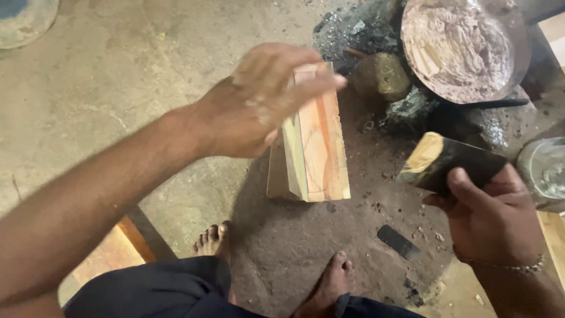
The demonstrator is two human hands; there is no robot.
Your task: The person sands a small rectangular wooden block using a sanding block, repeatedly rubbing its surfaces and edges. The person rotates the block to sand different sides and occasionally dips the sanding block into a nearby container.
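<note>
Holding the wooden block (312, 138) upright over the floor (118, 88), the left hand (253, 103) has its fingers (306, 88) wrapped over the top end, long axis near vertical. Right hand (488, 218), below and right, grips a paste-tipped scraper blade (447, 162) aimed toward the block.

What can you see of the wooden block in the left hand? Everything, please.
The wooden block is a rectangular piece built of pale and reddish-orange strips joined side by side, with visible grain and a lighter edge band. It stands roughly upright, lower end toward the dirt floor, tilted slightly. The left hand grips its upper end, fingers laid across the top face. A second, duller board seems to sit behind it. Whether it rests on the floor is unclear.
</note>
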